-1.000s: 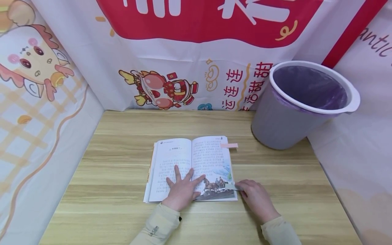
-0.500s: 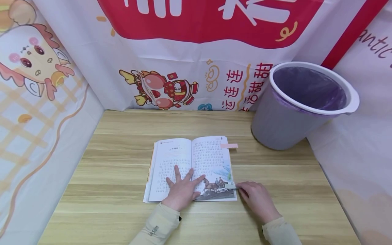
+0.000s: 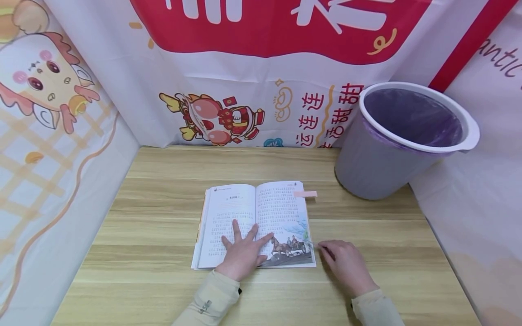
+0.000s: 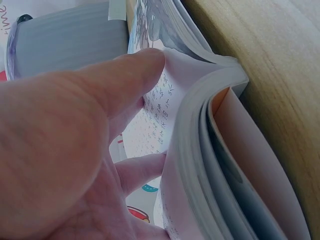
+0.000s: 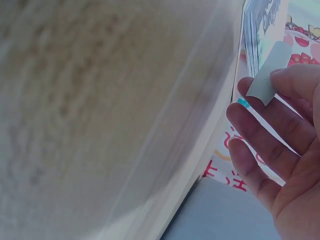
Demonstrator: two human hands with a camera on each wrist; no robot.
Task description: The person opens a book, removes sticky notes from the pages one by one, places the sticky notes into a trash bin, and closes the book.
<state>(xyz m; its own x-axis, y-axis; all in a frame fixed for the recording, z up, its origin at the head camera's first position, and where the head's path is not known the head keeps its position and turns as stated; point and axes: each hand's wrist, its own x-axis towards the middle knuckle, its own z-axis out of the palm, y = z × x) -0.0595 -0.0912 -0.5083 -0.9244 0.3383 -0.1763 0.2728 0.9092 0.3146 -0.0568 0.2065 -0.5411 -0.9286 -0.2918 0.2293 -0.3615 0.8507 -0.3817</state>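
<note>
An open book lies on the wooden table, text on both pages and a horse-cart picture at lower right. My left hand rests across the pages near the spine, fingers spread; the left wrist view shows its thumb on the paper. Just off the book's right edge is my right hand. Between thumb and index finger it pinches a pale green sticky tab, plain in the right wrist view; its other fingers are loosely extended. In the head view that tab is hardly visible. A pink sticky tab juts from the right page's upper edge.
A grey bin with a purple liner stands at the table's back right. Printed cloth hangs behind the wooden table and along both sides.
The pale green tab, earlier lying over the page's lower right edge, has come off the page with my right hand, which shifted slightly right. My left hand has stayed put.
</note>
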